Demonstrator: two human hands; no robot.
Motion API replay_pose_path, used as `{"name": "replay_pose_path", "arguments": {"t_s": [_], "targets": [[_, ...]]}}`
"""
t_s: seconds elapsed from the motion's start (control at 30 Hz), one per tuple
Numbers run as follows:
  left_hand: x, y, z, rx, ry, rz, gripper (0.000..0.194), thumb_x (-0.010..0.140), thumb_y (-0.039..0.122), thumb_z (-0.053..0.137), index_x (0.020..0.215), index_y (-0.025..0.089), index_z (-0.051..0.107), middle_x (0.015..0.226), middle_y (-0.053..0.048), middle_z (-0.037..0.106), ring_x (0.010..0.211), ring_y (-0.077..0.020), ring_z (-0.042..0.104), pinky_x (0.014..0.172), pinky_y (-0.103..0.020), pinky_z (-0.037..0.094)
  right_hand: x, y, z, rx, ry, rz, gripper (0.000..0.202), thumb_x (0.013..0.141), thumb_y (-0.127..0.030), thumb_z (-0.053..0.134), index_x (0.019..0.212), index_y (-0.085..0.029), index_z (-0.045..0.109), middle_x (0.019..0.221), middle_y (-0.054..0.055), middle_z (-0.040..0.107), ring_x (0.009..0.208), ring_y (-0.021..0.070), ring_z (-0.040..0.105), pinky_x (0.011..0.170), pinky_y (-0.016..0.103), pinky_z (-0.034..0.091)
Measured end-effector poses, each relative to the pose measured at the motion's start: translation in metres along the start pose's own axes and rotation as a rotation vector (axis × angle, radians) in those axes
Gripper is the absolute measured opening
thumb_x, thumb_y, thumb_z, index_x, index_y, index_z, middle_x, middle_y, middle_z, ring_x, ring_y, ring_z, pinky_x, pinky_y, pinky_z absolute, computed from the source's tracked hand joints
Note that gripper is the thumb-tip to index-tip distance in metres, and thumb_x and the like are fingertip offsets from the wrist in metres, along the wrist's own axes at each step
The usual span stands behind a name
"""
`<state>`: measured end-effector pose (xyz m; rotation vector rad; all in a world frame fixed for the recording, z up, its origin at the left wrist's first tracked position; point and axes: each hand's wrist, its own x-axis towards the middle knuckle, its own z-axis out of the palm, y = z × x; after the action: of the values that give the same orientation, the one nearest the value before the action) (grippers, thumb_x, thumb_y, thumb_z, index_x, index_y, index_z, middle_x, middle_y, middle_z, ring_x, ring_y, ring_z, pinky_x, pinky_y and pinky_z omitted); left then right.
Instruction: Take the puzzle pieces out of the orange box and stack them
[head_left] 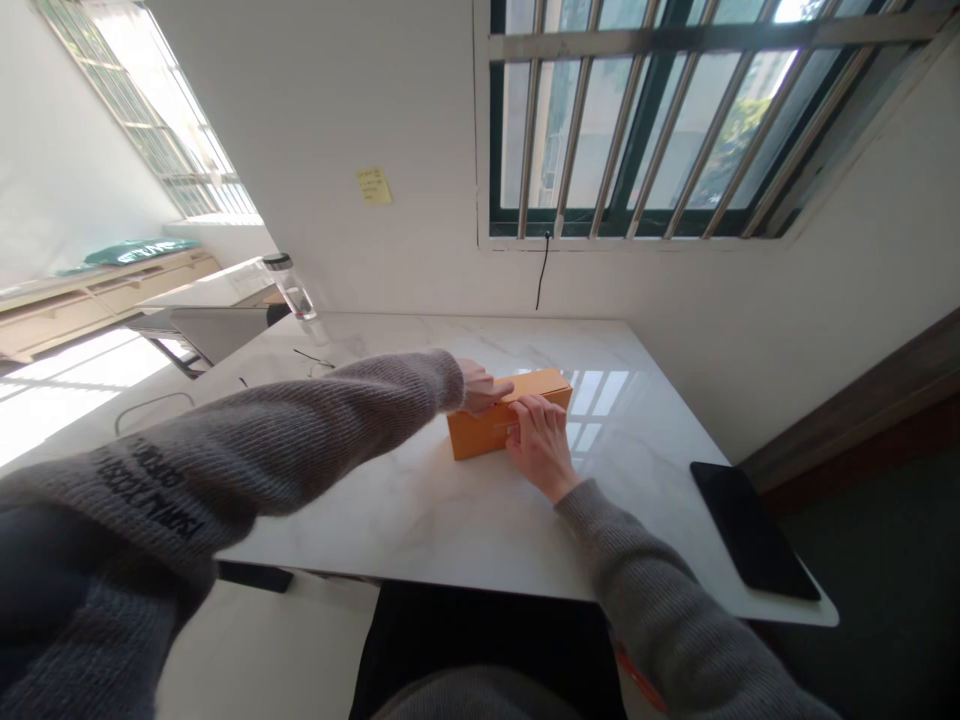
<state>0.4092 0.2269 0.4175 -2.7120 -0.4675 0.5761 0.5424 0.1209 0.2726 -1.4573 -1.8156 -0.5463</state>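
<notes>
An orange cardboard box (pixel 480 440), longer than it is tall, sits on the white marbled table. Across its top left part lies my left hand (pixel 478 388), fingers bent and gripping near the upper edge. My right hand (pixel 541 445) holds the front side of the same box, its fingers curled over the top front edge and its thumb low on the front face. The box's top looks closed, though my hands cover part of its edge. Both fingertips' exact contact is partly hidden.
A black tablet-like slab (pixel 754 530) lies at the table's right edge. Eyeglasses (pixel 315 358) rest left of the box, beyond my left sleeve. A clear bottle (pixel 291 288) with a dark lid stands at the back left corner. The wall and barred window (pixel 637 130) rise behind the table (pixel 450 530).
</notes>
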Motion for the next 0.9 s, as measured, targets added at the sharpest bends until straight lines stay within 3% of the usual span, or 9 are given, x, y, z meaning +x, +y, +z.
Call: {"name": "replay_pose_path", "arguments": {"t_s": [0.37,0.53,0.67,0.9], "targets": [[0.000,-0.007,0.006,-0.022,0.011,-0.045,0.032,0.091,0.031,0.049,0.122,0.022,0.050,0.093,-0.016,0.074,0.073,-0.0276,0.068,0.066,-0.035,0.045,-0.009,0.005,-0.003,0.037,-0.035,-0.077,0.063,0.084,-0.007,0.045,0.146,-0.014,0.038,0.138,0.014,0.050,0.138,0.0285,0.036,0.112,0.045,0.038],[-0.004,-0.011,0.012,-0.071,0.034,-0.054,0.030,0.096,0.035,0.042,0.121,0.023,0.052,0.096,-0.015,0.073,0.077,-0.0257,0.068,0.069,-0.034,0.045,-0.001,0.019,-0.008,0.040,0.065,0.073,0.054,0.085,-0.008,0.045,0.139,-0.016,0.049,0.131,0.013,0.055,0.133,0.0283,0.042,0.112,0.048,0.039],[-0.006,-0.015,0.015,-0.198,0.042,-0.080,0.033,0.095,0.046,0.046,0.117,0.022,0.053,0.109,-0.015,0.071,0.085,-0.0236,0.067,0.073,-0.031,0.045,0.001,0.025,-0.010,0.056,0.084,0.093,0.051,0.085,-0.007,0.045,0.134,-0.017,0.053,0.129,0.012,0.057,0.130,0.0296,0.045,0.111,0.051,0.041],[0.023,-0.007,0.014,-0.364,0.166,-0.141,0.044,0.092,0.055,0.046,0.117,0.019,0.050,0.125,-0.013,0.063,0.098,-0.0242,0.066,0.080,-0.032,0.046,-0.007,0.023,-0.007,0.148,0.109,0.033,0.063,0.082,-0.006,0.044,0.144,-0.017,0.042,0.134,0.013,0.053,0.135,0.0292,0.042,0.112,0.052,0.042]]}}
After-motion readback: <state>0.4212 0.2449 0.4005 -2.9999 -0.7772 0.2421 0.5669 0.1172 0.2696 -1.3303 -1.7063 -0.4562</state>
